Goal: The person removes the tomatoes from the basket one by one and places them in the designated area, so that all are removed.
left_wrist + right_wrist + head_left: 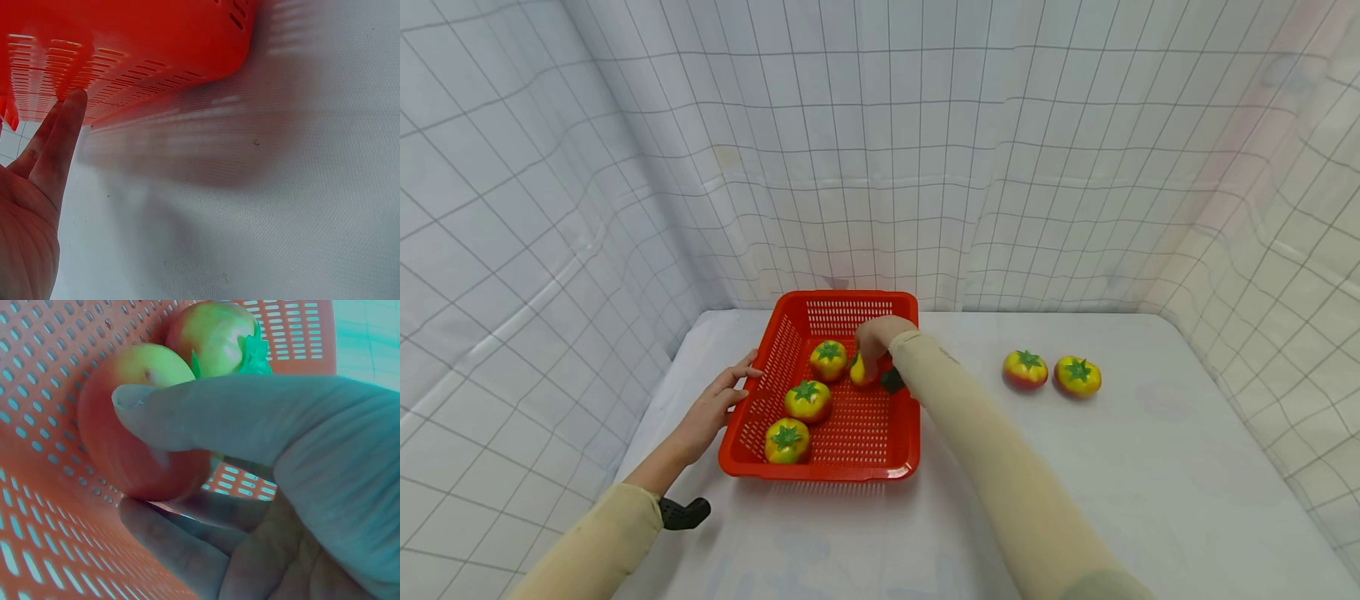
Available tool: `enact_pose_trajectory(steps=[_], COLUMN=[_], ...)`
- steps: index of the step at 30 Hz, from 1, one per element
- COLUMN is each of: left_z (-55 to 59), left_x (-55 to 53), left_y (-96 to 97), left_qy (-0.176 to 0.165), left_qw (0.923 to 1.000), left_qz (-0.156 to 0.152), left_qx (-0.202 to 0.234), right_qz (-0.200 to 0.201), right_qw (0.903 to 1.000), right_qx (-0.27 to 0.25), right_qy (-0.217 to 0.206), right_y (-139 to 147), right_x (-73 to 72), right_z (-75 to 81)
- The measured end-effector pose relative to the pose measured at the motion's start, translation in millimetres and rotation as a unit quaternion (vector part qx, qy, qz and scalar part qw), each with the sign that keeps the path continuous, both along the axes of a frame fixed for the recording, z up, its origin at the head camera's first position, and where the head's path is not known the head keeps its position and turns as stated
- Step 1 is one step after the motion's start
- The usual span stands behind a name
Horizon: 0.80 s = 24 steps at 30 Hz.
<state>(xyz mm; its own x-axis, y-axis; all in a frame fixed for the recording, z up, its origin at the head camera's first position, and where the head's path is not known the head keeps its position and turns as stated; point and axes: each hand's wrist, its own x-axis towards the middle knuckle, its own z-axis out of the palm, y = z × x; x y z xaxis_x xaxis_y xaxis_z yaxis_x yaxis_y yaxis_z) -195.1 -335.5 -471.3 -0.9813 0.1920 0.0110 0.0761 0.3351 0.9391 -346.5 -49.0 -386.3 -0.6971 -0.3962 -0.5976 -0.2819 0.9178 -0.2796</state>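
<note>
A red plastic basket (pixel 857 471) with slotted walls stands on the white table. My right hand (pixel 880 337) reaches down inside it and holds a yellow-and-red tomato (pixel 134 434), thumb across its side and fingers beneath. Close beside this one is another tomato (pixel 212 337) with a green leafy top. In the head view, more tomatoes lie along the basket's left part: one at the back (pixel 828 361), one in the middle (pixel 807 402) and one in front (pixel 787 442). My left hand (pixel 711 408) touches the basket's left side with extended fingers; the left wrist view shows the fingertips against its slotted wall.
Right of the basket, two more tomatoes lie side by side on the table, a redder one (pixel 1026 370) and a yellower one (pixel 1078 377). White curtains (pixel 865 167) with a dark grid surround the table (pixel 1150 483) at the back and both sides.
</note>
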Motion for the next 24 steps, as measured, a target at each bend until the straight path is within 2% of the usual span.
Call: enact_pose_trajectory(steps=[5,12,18,24], left_z=[0.6,1.1,0.8,-1.1], left_x=[-0.4,-0.9,-0.8,-1.5], left_y=[0.1,-0.3,-0.6,-1.5], left_qy=[0.001,-0.001,-0.002,-0.001], left_qw=[1.0000,1.0000,1.0000,1.0000], left_qz=[0.000,0.001,0.001,0.001], left_qx=[0.001,0.002,0.002,-0.002], right_qz=[0.006,-0.034,-0.035,0.015], right_qw=[0.9994,0.9952,0.9930,0.9947], right_qx=[-0.023,-0.060,-0.065,-0.056], right_qy=[-0.026,-0.070,-0.092,-0.086], right_y=[3.5,9.3,11.4,11.9], right_x=[-2.7,-1.8,0.1,-0.7], right_z=[-1.1,-1.6,-0.5,-10.2])
